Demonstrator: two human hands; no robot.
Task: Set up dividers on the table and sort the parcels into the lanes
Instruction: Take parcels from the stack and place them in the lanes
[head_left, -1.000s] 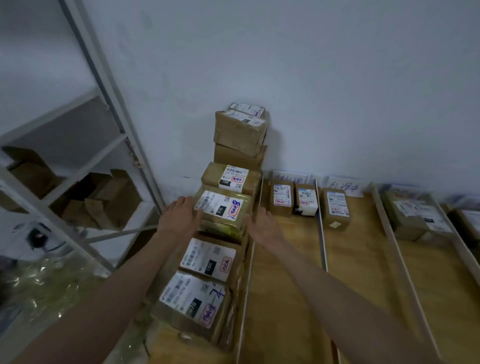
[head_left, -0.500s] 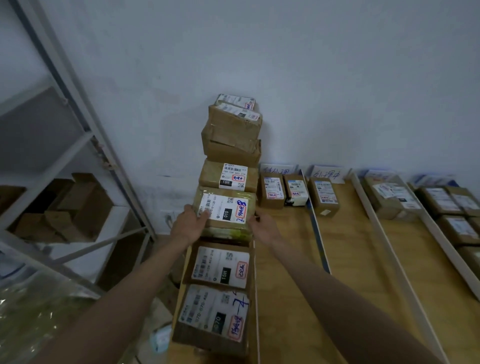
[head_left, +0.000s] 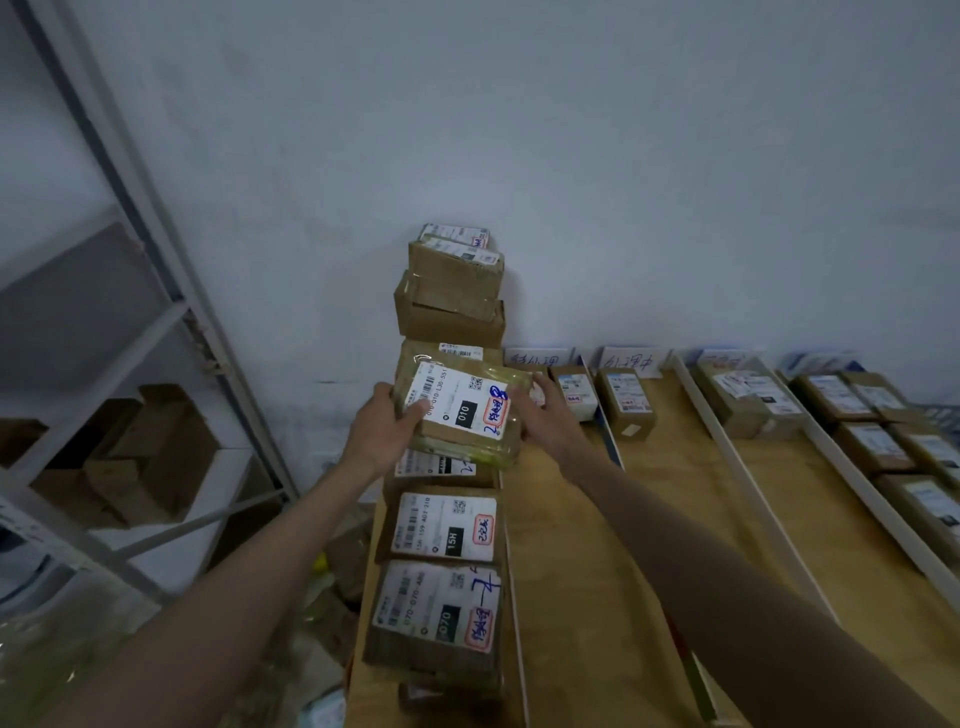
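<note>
- The left hand grips the left edge of a tape-wrapped parcel, thumb lying over the corner of its white label.
- The right hand clasps the parcel's right edge, fingers curled round the side.
- The parcel (its label reads "010" on a black patch, with blue handwriting beside it) is held between both hands, tilted, above the leftmost lane of the worktop.
- Under and nearer than it, in that same lane, lie a box labelled "15H" and a box labelled "070", one behind the other.
- Farther back, a stack of brown cartons rises against the wall.
- A white divider runs along the right side of this lane; a further white divider separates the lanes to the right.
- Small boxes sit at the far end of the middle lanes, below handwritten paper signs.
- More labelled parcels fill the right-hand lanes.
- A grey metal shelf rack holding open cartons stands on the left.
</note>
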